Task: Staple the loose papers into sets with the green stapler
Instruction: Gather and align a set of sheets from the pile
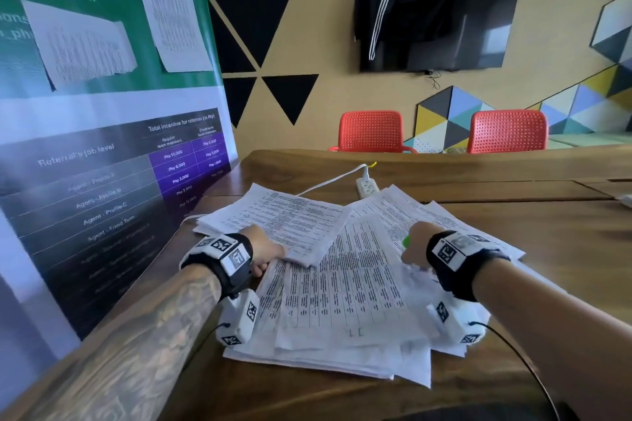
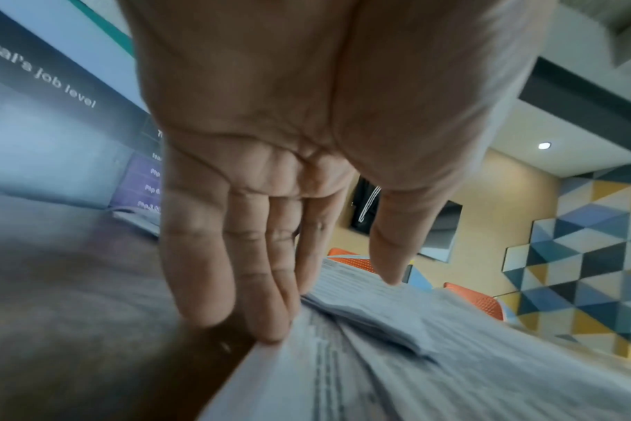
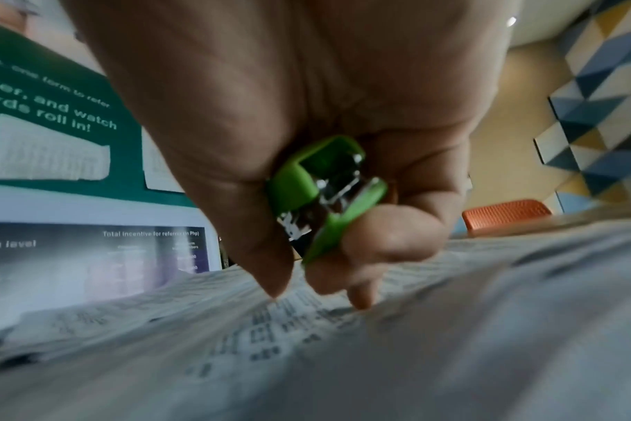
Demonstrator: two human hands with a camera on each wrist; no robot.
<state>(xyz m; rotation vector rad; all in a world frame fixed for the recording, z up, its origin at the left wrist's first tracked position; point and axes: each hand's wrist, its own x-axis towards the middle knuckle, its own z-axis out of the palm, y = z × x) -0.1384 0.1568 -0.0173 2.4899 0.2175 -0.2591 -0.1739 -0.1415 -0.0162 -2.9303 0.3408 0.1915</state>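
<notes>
Stapler (image 3: 326,196) sits in the right hand (image 3: 307,119): green body, metal magazine showing, wedged between thumb and curled fingers (image 3: 389,236). From the head view only a green sliver (image 1: 406,241) shows past the knuckles. Right hand (image 1: 415,246) hangs low over the right side of the papers (image 1: 342,284), thumb tip and one fingertip down at the printed sheet; can't tell if they touch.

Papers: a loose, fanned heap of printed tables across the near part of the table (image 1: 513,215). One thinner set (image 1: 280,219) lies on top at the far left, skewed against the sheets under it. Sheet edges don't line up anywhere in the heap.

Left hand (image 2: 307,142) is flat and relaxed, fingers (image 2: 235,270) straight and together, tips at the left edge of the stack (image 2: 379,370) where it meets the wood. Thumb is spread apart above the top set. Gripping nothing. In the head view the left hand (image 1: 263,246) sits on the seam between the top-left set and the heap.

Wrist views are motion-blurred, text unreadable.

Around: power strip (image 1: 367,186) with a white cord just beyond the papers, banner (image 1: 102,147) standing along the table's left edge, two red chairs (image 1: 371,131) on the far side, dark TV (image 1: 441,17) on the wall with a black striped garment draped over it.
</notes>
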